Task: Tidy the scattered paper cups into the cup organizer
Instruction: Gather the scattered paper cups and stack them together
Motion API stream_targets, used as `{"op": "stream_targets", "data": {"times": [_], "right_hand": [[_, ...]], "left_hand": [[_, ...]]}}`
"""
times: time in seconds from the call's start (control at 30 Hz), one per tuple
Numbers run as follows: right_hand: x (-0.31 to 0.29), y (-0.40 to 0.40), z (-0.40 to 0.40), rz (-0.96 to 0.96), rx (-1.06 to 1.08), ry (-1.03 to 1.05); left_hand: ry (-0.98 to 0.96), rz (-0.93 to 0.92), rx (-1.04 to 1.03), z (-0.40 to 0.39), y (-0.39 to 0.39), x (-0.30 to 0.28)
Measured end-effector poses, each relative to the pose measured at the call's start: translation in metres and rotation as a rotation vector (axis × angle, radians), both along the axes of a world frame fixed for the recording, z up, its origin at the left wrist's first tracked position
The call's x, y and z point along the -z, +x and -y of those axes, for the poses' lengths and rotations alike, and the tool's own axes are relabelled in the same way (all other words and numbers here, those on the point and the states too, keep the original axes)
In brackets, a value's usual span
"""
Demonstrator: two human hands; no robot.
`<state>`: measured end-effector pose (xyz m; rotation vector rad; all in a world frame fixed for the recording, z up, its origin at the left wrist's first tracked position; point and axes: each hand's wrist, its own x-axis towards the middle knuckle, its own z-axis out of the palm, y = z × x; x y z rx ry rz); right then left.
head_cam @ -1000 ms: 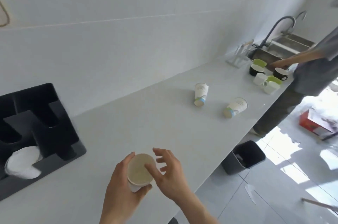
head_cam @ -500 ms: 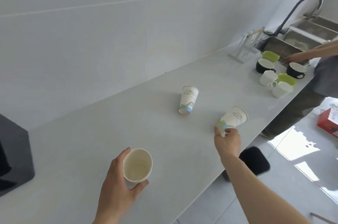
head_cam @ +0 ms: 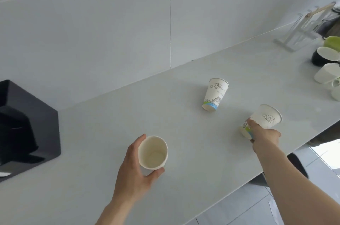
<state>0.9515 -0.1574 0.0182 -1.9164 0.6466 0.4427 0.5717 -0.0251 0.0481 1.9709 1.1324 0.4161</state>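
A long pale grey stone counter runs under a white tiled wall. The left hand is wrapped around a plain cream paper cup, mouth up, just above the counter. The right hand is closed on the base of a tilted white paper cup with a blue-green printed band, near the counter's front edge.

To do this step well, I would lift that printed cup clear by its base, level it, and slide it into the cream cup without crushing the rim.

Beyond the cream cup, towards the wall, a second printed paper cup stands alone, not yet gathered. The black plastic cup organizer sits well to the cream cup's left; nothing lies between. White and green ceramic mugs cluster far to its right, beside a white wire rack.
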Motion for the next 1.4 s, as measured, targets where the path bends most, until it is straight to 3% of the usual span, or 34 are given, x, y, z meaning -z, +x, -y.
{"op": "stream_targets", "data": {"times": [0.23, 0.37, 0.63, 0.87, 1.2, 1.3, 1.4], "right_hand": [[-0.049, -0.103, -0.04, 0.233, -0.561, 0.378], [-0.07, -0.173, -0.061, 0.271, -0.872, 0.495], [-0.072, -0.234, -0.076, 0.495, -1.238, 0.438], [-0.053, -0.237, -0.073, 0.535, -1.392, 0.418], [-0.038, -0.212, -0.069, 0.423, -1.43, 0.429], [-0.036, -0.182, -0.078, 0.414, -1.123, 0.368], [-0.021, -0.129, -0.096, 0.432, -0.728, 0.148]], "left_hand": [[0.0, 0.004, -0.04, -0.002, -0.003, -0.005], [-0.001, -0.003, -0.028, -0.002, -0.003, -0.006], [-0.095, 0.072, -0.053, -0.011, -0.011, -0.015], [-0.087, 0.103, -0.086, -0.015, -0.015, -0.016], [-0.004, 0.095, -0.024, -0.022, 0.002, -0.008], [0.021, 0.113, -0.058, -0.024, 0.011, -0.004], [0.04, 0.119, -0.058, -0.028, 0.019, -0.001]]}}
